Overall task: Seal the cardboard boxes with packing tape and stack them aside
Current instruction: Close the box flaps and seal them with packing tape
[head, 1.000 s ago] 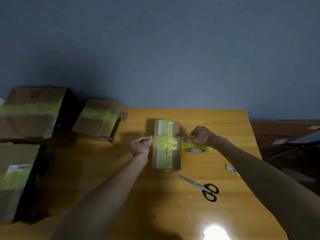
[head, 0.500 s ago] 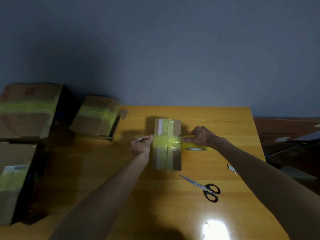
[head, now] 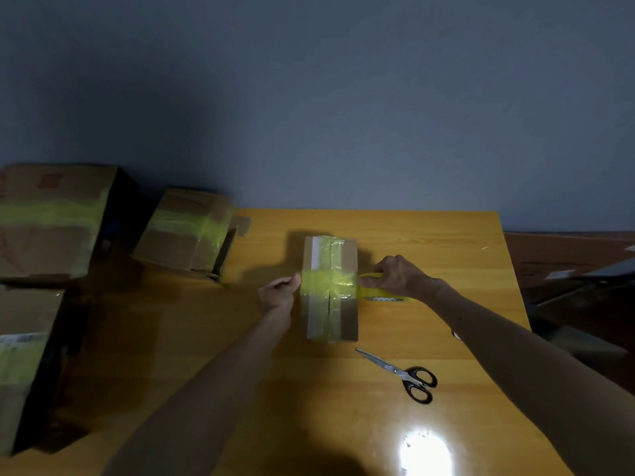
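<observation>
While the left hand [head: 280, 293] presses clenched against the small box [head: 330, 288] on the bench [head: 429, 235], the right hand [head: 398, 276] grips the yellow tape roll [head: 381, 297] beside it.

Small cardboard box [head: 330, 286]: brown, crossed by a translucent yellow tape band [head: 328, 282], with a pale white strip along its left edge. Tape roll [head: 383, 294]: yellow, its inner core white with dark print. Scissors [head: 400, 374]: silver blades, black handles. Table [head: 343, 400]: orange-yellow wood grain. Stacked boxes [head: 51, 221] at left: brown with yellow-green tape bands. Wall [head: 326, 97]: plain blue-grey.
</observation>
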